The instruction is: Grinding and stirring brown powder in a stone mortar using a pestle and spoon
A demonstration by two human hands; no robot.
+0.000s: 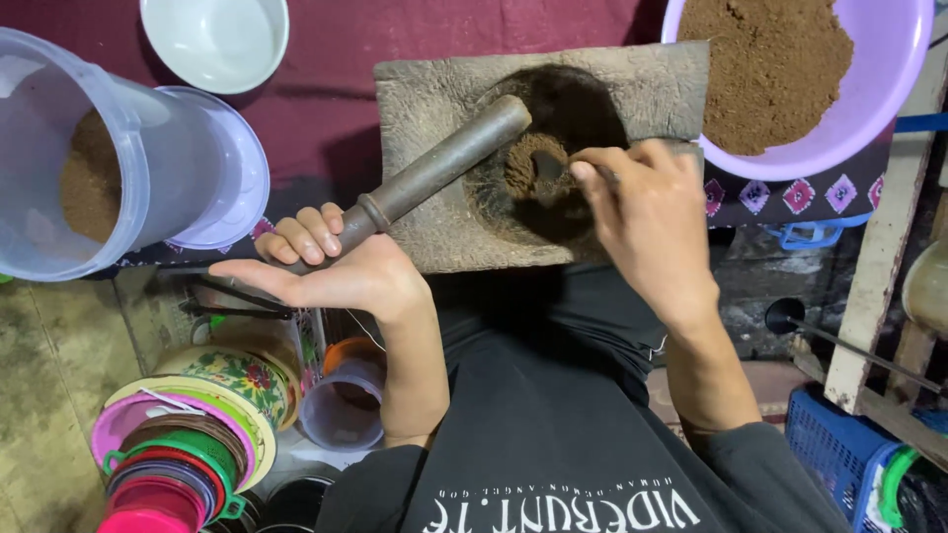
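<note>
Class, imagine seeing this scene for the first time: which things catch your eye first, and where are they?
At centre, a stone mortar holds brown powder, which the right hand scrapes with a small tool. The left hand grips a long pestle leaning into the hollow. A purple bowl of powder sits top right.

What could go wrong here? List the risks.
1. The left hand holds the pestle tilted over the stone mortar while the right hand scrapes brown powder in the hollow; a slip could hit the fingers.
2. Scraped powder might spill over the mortar's edge.
</note>
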